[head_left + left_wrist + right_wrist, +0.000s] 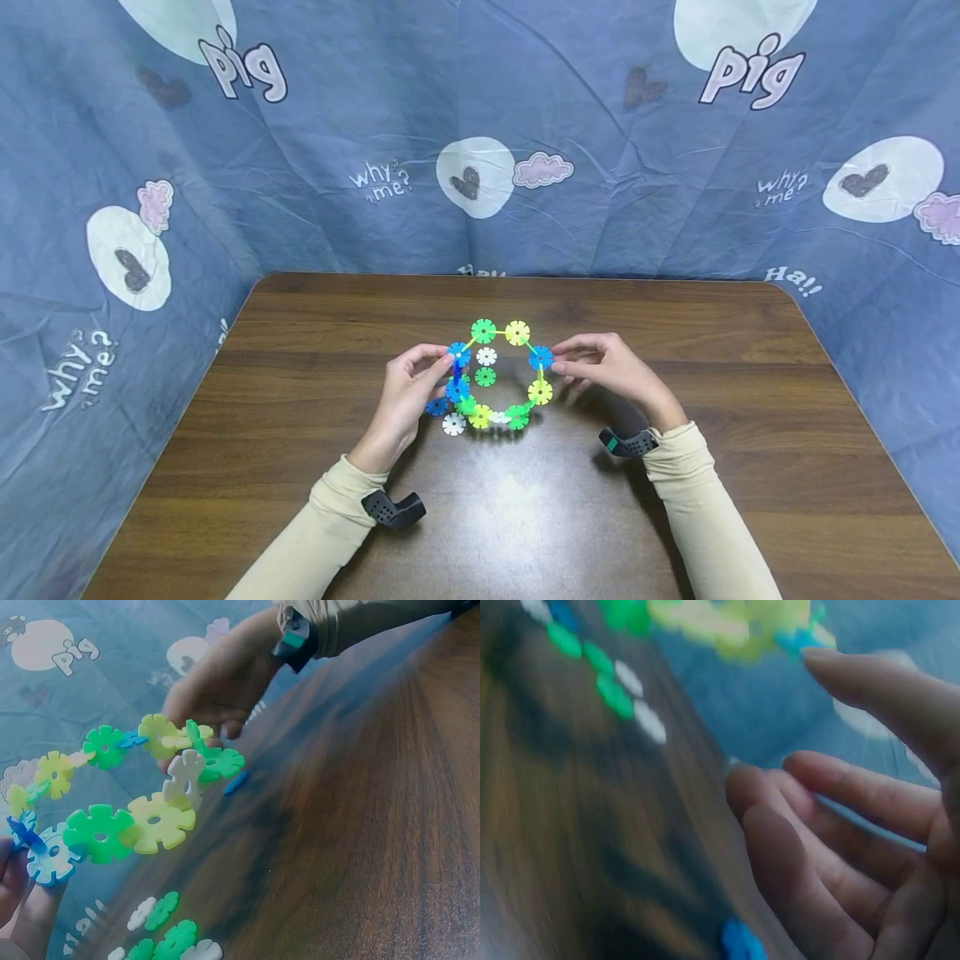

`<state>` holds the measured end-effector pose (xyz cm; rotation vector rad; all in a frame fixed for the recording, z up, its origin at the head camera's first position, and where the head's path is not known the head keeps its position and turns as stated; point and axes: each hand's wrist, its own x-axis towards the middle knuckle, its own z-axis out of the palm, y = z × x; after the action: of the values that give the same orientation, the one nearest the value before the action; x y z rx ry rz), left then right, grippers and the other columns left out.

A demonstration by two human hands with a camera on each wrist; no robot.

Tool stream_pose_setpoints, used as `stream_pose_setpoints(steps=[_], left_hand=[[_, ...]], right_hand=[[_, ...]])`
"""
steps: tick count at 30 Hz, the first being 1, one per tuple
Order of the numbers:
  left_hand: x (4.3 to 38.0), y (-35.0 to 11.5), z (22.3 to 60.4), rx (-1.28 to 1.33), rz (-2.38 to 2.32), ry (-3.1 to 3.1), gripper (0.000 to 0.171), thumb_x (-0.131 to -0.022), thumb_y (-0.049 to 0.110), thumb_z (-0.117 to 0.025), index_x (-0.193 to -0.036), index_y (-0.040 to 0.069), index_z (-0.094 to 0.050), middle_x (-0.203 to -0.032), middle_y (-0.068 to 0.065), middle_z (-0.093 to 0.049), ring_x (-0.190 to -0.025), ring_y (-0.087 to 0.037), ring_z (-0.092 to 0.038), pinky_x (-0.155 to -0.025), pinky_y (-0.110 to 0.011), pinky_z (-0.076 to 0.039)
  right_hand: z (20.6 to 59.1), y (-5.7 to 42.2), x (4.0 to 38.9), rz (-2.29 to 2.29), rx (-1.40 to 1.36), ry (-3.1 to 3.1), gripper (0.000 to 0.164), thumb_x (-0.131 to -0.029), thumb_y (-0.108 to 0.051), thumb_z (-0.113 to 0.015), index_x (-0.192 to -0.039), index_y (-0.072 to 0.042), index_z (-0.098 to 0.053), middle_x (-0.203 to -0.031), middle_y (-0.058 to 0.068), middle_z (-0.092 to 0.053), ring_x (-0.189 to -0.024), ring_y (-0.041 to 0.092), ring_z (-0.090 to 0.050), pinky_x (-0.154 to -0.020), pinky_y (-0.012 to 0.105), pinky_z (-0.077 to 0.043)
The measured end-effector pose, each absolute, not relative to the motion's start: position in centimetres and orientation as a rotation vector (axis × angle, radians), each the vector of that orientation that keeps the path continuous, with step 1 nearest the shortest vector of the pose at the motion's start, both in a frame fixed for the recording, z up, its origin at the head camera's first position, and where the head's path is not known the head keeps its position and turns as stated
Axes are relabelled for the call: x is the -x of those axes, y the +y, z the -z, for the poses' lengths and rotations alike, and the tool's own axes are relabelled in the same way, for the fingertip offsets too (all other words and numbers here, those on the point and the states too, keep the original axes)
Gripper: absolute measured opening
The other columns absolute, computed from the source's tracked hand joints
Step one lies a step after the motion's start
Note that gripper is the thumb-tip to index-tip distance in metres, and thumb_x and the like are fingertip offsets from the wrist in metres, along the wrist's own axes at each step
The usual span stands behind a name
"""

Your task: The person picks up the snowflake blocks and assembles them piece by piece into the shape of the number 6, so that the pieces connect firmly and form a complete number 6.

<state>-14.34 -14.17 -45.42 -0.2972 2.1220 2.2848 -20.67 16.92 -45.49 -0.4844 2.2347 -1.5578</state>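
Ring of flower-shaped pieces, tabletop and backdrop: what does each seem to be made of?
Ring of flower-shaped pieces: probably moulded plastic, smooth and brightly coloured, with evenly repeated notches.
Tabletop: wood or wood-look laminate, semi-gloss; it shows brown grain and a bright glare patch.
Backdrop: likely printed fabric, fairly matte, given its soft folds and creases.

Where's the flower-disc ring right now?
Head view: the flower-disc ring is just below centre, held over the table, with the left hand pinching its left side and the right hand at its right edge.
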Motion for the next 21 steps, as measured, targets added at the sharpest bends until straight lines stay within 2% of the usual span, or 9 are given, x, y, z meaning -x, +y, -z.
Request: stream_pose_setpoints(steps=[4,7,11,15,18,21], left_hand=[[14.4,-14.2,45.4,0.294,-2.284,2.121,0.011,-0.099,0.009,-0.068,-0.107,0.002,-0.069,-0.091,0.011,-0.07,-0.081,-0.002,-0.069,-0.066,-0.02,-0.061],[14.3,-14.2,45.5,0.302,-2.281,2.12,0.013,-0.099,0.009,-0.068,-0.109,0.0,-0.069,-0.09,0.011,-0.07,-0.081,-0.004,-0.069,-0.065,-0.019,-0.06],[14.3,-14.2,45.6,0.307,-2.278,2.12,0.014,-0.099,0.009,-0.068,-0.11,-0.001,-0.068,-0.09,0.012,-0.071,-0.081,-0.004,-0.069,-0.064,-0.019,-0.06],[14.4,-14.2,45.6,0.305,-2.267,2.123,0.015,-0.1,0.01,-0.068,-0.11,-0.001,-0.068,-0.088,0.012,-0.071,-0.08,-0.004,-0.068,-0.064,-0.018,-0.059],[14.4,-14.2,45.6,0.286,-2.246,2.127,0.018,-0.1,0.011,-0.067,-0.112,-0.002,-0.067,-0.087,0.013,-0.069,-0.079,-0.004,-0.067,-0.065,-0.018,-0.057],[14.3,-14.1,45.5,0.226,-2.197,2.15,0.02,-0.101,0.01,-0.065,-0.115,-0.004,-0.065,-0.087,0.012,-0.068,-0.079,-0.004,-0.065,-0.068,-0.018,-0.055]], right_hand=[[46.3,18.1,21.3,1.384,0.457,2.503,0.036,-0.093,-0.02,-0.079,-0.123,-0.002,-0.071,-0.113,0.021,-0.074,-0.07,0.023,-0.074,-0.062,0.035,-0.064],[46.7,18.6,21.5,1.187,0.425,2.741,0.035,-0.089,-0.019,-0.082,-0.118,-0.002,-0.073,-0.11,0.018,-0.068,-0.064,0.015,-0.068,-0.06,0.029,-0.06],[47.2,18.9,21.7,1.014,0.425,2.858,0.036,-0.087,-0.021,-0.084,-0.115,-0.002,-0.074,-0.109,0.016,-0.064,-0.075,0.018,-0.066,-0.068,0.031,-0.059],[47.6,19.0,21.8,1.013,0.439,2.839,0.026,-0.088,-0.019,-0.082,-0.107,-0.003,-0.075,-0.105,0.016,-0.066,-0.086,0.022,-0.067,-0.073,0.032,-0.06],[47.6,19.0,21.8,1.102,0.407,2.756,0.018,-0.089,-0.014,-0.081,-0.098,-0.001,-0.073,-0.097,0.015,-0.069,-0.077,0.019,-0.07,-0.067,0.029,-0.062],[47.5,19.0,21.7,1.193,0.359,2.645,0.019,-0.088,-0.009,-0.08,-0.1,0.002,-0.07,-0.089,0.012,-0.067,-0.066,0.013,-0.069,-0.06,0.03,-0.064]])
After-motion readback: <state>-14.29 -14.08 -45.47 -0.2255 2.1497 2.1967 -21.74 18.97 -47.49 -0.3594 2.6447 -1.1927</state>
